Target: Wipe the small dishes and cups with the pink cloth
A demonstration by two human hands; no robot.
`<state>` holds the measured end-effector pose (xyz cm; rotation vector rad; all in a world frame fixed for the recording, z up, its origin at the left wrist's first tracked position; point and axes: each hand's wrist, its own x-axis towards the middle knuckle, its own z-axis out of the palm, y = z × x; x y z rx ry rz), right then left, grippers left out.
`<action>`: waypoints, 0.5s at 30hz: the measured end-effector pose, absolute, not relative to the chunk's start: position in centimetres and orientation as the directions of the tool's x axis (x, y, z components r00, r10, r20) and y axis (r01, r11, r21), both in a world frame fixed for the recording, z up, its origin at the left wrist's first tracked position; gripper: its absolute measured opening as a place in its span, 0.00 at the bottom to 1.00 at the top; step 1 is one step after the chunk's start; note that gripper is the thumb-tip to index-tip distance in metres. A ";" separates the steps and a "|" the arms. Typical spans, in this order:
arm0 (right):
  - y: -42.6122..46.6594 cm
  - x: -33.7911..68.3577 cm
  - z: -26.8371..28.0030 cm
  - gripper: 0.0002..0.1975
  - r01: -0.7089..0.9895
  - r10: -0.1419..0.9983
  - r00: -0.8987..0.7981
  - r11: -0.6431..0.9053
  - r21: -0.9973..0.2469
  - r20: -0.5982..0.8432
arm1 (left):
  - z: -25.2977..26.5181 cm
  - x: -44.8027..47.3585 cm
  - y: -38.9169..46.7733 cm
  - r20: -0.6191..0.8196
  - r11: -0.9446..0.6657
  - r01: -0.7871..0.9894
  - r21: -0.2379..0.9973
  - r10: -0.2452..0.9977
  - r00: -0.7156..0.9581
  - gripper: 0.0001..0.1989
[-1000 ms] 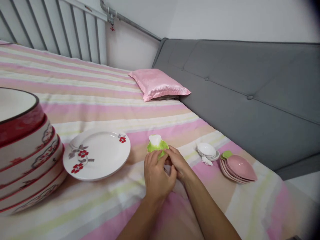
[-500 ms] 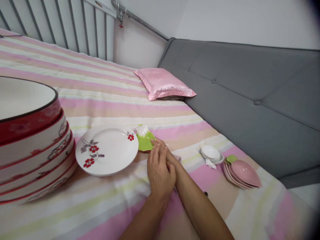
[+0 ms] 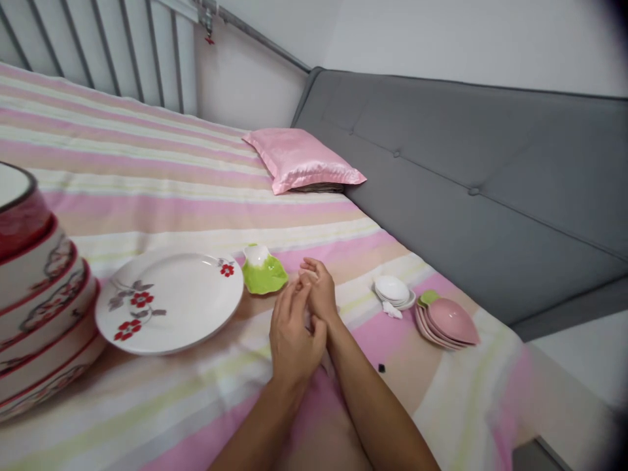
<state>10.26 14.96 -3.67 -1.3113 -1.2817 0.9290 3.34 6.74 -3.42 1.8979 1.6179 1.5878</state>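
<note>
Pink-and-cream striped fabric bedspread (image 3: 161, 222), grey padded headboard (image 3: 417, 131) far right. Green-and-white leaf-shaped glazed dish (image 3: 265, 275) sat just right of the white round flower-printed plate (image 3: 181, 311), left of my hands. My left hand (image 3: 295, 333) and right hand (image 3: 322, 294) met, fingers loosely bent; couldn't tell if anything was between them. Dish looked light, stiff, slick, chippable; I'd grip opposite rims.

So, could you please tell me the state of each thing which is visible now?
Left hand, fingers extended, palm hidden
Right hand, fingers slightly bent
Green-and-white dish, face up, apart from both hands
Floral plate, face up
Bowls, stacked upright
Small white dishes, stacked
Pink dishes, stacked
Pink pillow, lying flat
Bed cover, slightly wrinkled
</note>
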 end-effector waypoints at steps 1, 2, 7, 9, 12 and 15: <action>14.7 11.1 -3.3 0.18 0.223 0.968 0.181 0.130 -0.966 0.172 | -3.5 3.5 6.8 0.565 -0.384 0.595 0.706 0.812 -0.146 0.26; 14.5 12.0 -2.8 0.17 0.272 0.948 0.231 0.153 -0.950 0.219 | -3.7 3.6 6.8 0.539 -0.371 0.602 0.708 0.833 -0.121 0.27; 13.6 17.3 -0.5 0.17 0.563 0.818 0.448 0.056 -0.824 0.361 | -4.6 4.3 6.6 0.363 -0.369 0.691 0.622 0.917 0.163 0.34; 13.4 19.7 -0.1 0.20 0.679 0.731 0.525 -0.050 -0.732 0.436 | -4.7 4.4 6.6 0.335 -0.444 0.701 0.557 0.893 0.299 0.33; 13.1 22.7 0.0 0.23 0.760 0.632 0.589 -0.222 -0.611 0.504 | -4.5 4.5 6.6 0.355 -0.539 0.658 0.526 0.842 0.407 0.30; 13.1 24.7 -0.6 0.26 0.737 0.620 0.642 -0.334 -0.588 0.451 | -4.3 4.6 6.8 0.403 -0.603 0.572 0.555 0.797 0.449 0.24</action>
